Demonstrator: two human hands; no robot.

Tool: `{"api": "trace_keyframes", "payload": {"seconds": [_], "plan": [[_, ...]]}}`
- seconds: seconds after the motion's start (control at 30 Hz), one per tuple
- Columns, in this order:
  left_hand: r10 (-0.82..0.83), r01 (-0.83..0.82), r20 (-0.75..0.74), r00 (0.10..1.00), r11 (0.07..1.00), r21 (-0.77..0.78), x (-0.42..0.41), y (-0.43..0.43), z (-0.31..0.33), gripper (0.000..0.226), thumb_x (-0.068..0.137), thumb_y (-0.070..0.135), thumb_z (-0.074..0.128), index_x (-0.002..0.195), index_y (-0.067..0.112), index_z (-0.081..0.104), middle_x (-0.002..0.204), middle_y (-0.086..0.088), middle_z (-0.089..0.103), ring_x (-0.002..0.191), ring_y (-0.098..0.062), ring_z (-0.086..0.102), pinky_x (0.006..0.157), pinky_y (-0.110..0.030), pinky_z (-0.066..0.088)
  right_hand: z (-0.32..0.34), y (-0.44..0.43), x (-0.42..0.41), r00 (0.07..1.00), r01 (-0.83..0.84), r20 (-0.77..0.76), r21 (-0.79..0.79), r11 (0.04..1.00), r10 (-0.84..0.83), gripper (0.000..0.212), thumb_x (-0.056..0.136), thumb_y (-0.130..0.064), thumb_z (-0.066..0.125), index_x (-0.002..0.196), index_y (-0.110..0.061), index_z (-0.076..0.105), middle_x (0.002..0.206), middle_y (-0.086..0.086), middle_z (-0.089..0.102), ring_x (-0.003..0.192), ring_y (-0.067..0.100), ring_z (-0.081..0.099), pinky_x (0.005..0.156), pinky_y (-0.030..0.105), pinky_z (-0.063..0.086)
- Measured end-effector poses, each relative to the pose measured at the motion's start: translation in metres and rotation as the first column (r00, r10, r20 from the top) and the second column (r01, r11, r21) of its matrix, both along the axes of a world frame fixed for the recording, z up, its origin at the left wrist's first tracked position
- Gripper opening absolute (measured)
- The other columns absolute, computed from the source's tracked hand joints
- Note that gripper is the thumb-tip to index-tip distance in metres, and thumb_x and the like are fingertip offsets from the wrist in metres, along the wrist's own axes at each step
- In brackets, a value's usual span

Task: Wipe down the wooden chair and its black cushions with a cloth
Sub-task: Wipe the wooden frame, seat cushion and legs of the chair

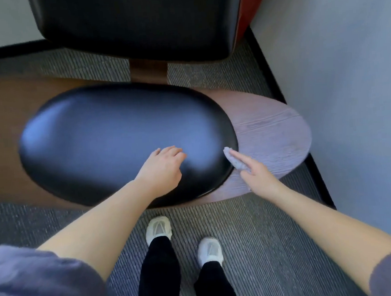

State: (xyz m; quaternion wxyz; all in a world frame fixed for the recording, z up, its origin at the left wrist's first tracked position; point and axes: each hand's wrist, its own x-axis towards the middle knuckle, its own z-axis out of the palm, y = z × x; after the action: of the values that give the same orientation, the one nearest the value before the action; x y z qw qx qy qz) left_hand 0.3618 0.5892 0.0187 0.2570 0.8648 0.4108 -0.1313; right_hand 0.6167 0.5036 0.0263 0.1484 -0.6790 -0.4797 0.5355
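Note:
The wooden chair seat (278, 133) lies below me, its oval board showing at the right. A glossy black seat cushion (111, 139) covers most of it. The black back cushion (136, 25) stands at the top, on a wooden post (148, 71). My right hand (256, 170) presses a small pale grey cloth (235, 160) against the cushion's right edge where it meets the wood, fingers stretched flat over the cloth. My left hand (162, 167) rests on the front right part of the seat cushion with fingers loosely curled and nothing in it.
A pale wall (345, 70) with a black baseboard (275, 83) runs close along the chair's right side. Grey ribbed carpet (252, 236) covers the floor. My two feet in white shoes (158, 229) stand just in front of the seat.

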Motion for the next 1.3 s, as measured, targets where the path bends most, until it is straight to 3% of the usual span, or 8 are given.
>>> {"api": "trace_keyframes", "payload": {"seconds": [0.2,0.37,0.57,0.77,0.97,1.13,1.23,1.3], "plan": [[0.05,-0.048,0.064,0.997,0.998,-0.03,0.053,-0.033,0.006,0.052,0.094,0.014,0.044,0.146,0.015,0.04,0.156,-0.003,0.035,0.145,-0.021,0.027,0.115,-0.036,0.021,0.036,-0.001,0.022,0.985,0.137,-0.101,-0.07,0.988,-0.143,0.065,0.091,0.015,0.031,0.146,-0.018,0.038,0.141,-0.01,0.049,0.065,-0.021,0.055,0.06,0.003,0.042],[0.146,-0.144,0.045,0.988,0.989,-0.042,0.095,-0.092,-0.005,0.059,0.097,0.025,0.045,0.152,0.017,0.028,0.161,-0.003,0.022,0.149,-0.019,0.018,0.12,-0.038,0.018,0.057,-0.034,0.067,0.994,0.02,-0.106,-0.017,1.0,-0.022,0.063,0.09,0.012,0.038,0.146,-0.017,0.042,0.14,-0.015,0.043,0.127,-0.004,0.042,0.091,-0.005,0.03],[0.425,-0.43,0.165,0.89,0.903,-0.007,0.165,-0.167,-0.042,0.071,0.093,0.024,0.056,0.154,0.014,0.021,0.163,-0.009,0.013,0.149,-0.027,0.017,0.12,-0.049,0.021,0.051,-0.115,0.151,0.964,-0.074,-0.253,0.053,0.996,0.085,0.066,0.089,0.009,0.041,0.144,-0.028,0.044,0.143,-0.022,0.046,0.131,-0.009,0.04,0.111,0.017,0.033],[0.496,-0.55,0.24,0.835,0.779,0.302,0.194,-0.18,-0.091,0.07,0.094,0.029,0.054,0.154,0.013,0.021,0.162,-0.005,0.018,0.15,-0.019,0.014,0.122,-0.042,0.012,-0.047,-0.141,0.185,0.969,0.045,-0.245,0.09,0.995,-0.021,0.065,0.091,0.005,0.041,0.145,-0.031,0.043,0.145,-0.023,0.044,0.134,-0.006,0.038,0.118,0.033,0.029],[0.386,-0.528,0.361,0.849,0.655,0.541,0.192,-0.18,-0.124,0.063,0.089,0.026,0.061,0.143,0.007,0.036,0.149,-0.011,0.041,0.135,-0.028,0.039,0.11,-0.044,0.028,-0.145,-0.117,0.154,0.965,0.123,-0.252,0.209,0.97,-0.068,0.065,0.091,0.005,0.042,0.149,-0.024,0.035,0.143,-0.003,0.047,0.1,0.001,0.058,0.088,0.018,0.05],[0.348,-0.518,0.385,0.855,0.54,0.663,0.194,-0.177,-0.142,0.064,0.079,0.017,0.064,0.136,0.006,0.036,0.139,-0.014,0.046,0.123,-0.031,0.045,0.102,-0.045,0.033,-0.204,-0.085,0.116,0.93,0.262,-0.34,0.34,0.903,-0.142,0.061,0.093,0.004,0.047,0.148,-0.01,0.026,0.147,0.009,0.04,0.135,0.012,0.039,0.115,0.039,0.033],[0.334,-0.506,0.383,0.861,0.492,0.708,0.195,-0.174,-0.147,0.068,0.074,0.015,0.065,0.134,0.005,0.035,0.135,-0.016,0.047,0.12,-0.031,0.044,0.098,-0.044,0.033,-0.23,-0.068,0.09,0.908,0.306,-0.398,0.411,0.859,-0.133,0.05,0.09,0.005,0.048,0.138,-0.005,0.038,0.13,0.002,0.048,0.106,-0.015,0.05,0.101,0.021,0.043],[0.341,-0.504,0.378,0.861,0.471,0.724,0.196,-0.174,-0.148,0.07,0.072,0.017,0.066,0.134,0.005,0.034,0.133,-0.016,0.047,0.118,-0.031,0.044,0.096,-0.043,0.034,-0.237,-0.062,0.074,0.896,0.314,-0.428,0.415,0.854,-0.121,0.05,0.096,-0.005,0.046,0.145,-0.01,0.035,0.139,0.001,0.044,0.115,-0.02,0.044,0.1,0.007,0.034]]}}
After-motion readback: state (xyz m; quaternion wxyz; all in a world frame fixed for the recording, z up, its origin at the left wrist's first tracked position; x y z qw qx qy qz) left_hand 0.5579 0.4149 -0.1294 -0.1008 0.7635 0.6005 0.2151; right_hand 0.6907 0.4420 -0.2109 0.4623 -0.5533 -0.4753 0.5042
